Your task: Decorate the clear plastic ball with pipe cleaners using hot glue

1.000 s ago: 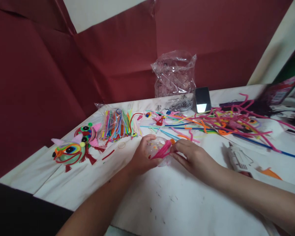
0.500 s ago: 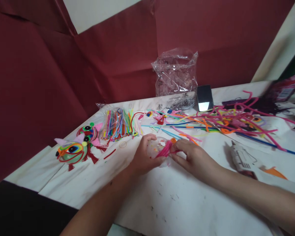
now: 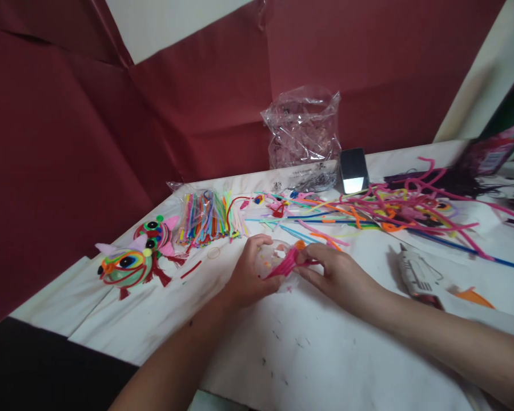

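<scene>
My left hand [image 3: 253, 274] is wrapped round a clear, rounded plastic piece [image 3: 264, 258], its thumb pressed along the near side. Pink pipe cleaners [image 3: 288, 264] lie in rows across the right part of that piece, and a small orange coil [image 3: 300, 245] sits at its top right. With thumb and fingertips, my right hand [image 3: 330, 269] pinches the end of a pink pipe cleaner there. The fingers hide part of the plastic piece and its underside.
Two finished animal-head ornaments [image 3: 126, 267] with tassels stand at the left. Behind my hands lie bundled pipe cleaners [image 3: 208, 220] and a clear bag [image 3: 304, 131]. A dark box-like object [image 3: 353, 170], tangled pink pipe cleaners [image 3: 411, 200] and a white glue gun [image 3: 416, 273] are to the right.
The view has shifted very slightly. Both hands keep their hold, and the plastic piece appears turned a little, with the pink rows showing more towards my left thumb.
</scene>
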A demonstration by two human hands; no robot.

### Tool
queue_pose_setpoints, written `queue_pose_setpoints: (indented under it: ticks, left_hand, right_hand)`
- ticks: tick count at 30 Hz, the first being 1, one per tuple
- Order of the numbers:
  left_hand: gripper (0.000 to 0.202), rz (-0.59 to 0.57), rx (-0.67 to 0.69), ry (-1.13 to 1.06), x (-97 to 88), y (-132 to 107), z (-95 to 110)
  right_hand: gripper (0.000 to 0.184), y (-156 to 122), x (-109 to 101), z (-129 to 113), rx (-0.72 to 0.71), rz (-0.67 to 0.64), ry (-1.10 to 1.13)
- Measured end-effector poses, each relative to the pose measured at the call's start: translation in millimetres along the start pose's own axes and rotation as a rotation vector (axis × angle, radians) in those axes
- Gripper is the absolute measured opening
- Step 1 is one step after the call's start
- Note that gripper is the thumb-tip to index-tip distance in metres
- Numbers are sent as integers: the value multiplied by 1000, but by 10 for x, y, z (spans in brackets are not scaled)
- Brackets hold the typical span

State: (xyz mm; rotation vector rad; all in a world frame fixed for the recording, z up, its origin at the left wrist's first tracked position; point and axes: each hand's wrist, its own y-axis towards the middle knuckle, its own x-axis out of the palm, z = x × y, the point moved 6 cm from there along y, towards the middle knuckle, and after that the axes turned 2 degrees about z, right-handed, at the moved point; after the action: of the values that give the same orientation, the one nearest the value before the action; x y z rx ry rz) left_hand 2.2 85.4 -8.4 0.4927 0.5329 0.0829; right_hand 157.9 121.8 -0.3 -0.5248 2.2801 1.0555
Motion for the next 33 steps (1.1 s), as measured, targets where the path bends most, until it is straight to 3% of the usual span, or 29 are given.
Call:
queue_pose_setpoints:
  ticks: [6, 13, 24, 27, 33]
  left_hand:
    - [60, -46, -30, -7, 1, 3, 13]
    - [56, -22, -44, -10, -20, 2, 40]
    - [55, -28, 188, -74, 28, 5, -48]
    - [56, -56, 147, -64, 48, 20, -53]
    - [57, 19, 11, -32, 24, -10, -47]
  right_hand:
    - [6, -8, 37, -7, 42, -21, 39]
    - [9, -10, 73, 39, 130, -58, 111]
    - [14, -9, 34, 61, 136, -48, 112]
    - [12, -10, 32, 53, 126, -36, 98]
    - [9, -22, 54, 35, 107, -22, 99]
